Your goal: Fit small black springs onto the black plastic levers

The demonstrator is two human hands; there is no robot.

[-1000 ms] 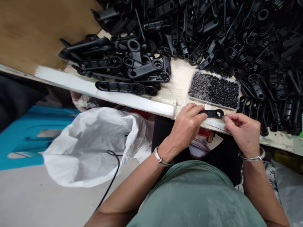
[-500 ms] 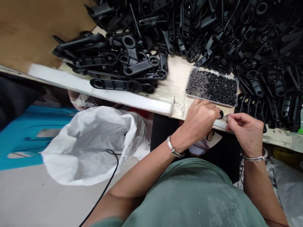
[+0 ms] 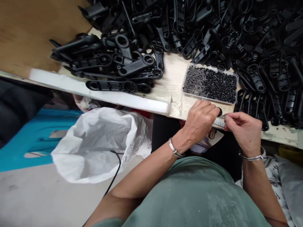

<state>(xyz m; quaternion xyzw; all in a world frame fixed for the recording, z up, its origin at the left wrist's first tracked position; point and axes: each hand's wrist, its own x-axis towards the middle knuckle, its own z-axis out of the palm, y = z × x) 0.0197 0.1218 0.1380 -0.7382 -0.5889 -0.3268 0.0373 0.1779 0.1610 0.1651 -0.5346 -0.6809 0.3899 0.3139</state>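
Left hand point(image 3: 201, 117), curled shut over one black part point(image 3: 220, 111), and only a rounded end shows beyond the fingers, right at the front of the workbench point(image 3: 174, 67)! Right hand point(image 3: 245, 129) just beside it, thumb and forefinger nipped together on one tiny piece point(image 3: 223, 116), too small to make out, pointing at that rounded end. Two hands, two silver bracelets point(image 3: 174, 147), one to each wrist. Below the fingers, one pale ridged strip point(image 3: 219, 122) along the edge. Just beyond the knuckles sits one clear tray point(image 3: 237, 85), two sorts inside: grey bits point(image 3: 195, 80) on the left, black bits point(image 3: 220, 85) on the right, far too many to count! Two big masses of black mouldings on the bench, a left pile point(image 3: 134, 69) and a larger right heap point(image 3: 255, 77), overlapping so thickly no number can be had. One white foam strip point(image 3: 130, 99) lines the front edge, and down on the left, one white sack point(image 3: 71, 157) gapes open with one black cord point(image 3: 115, 176) running across its rim.
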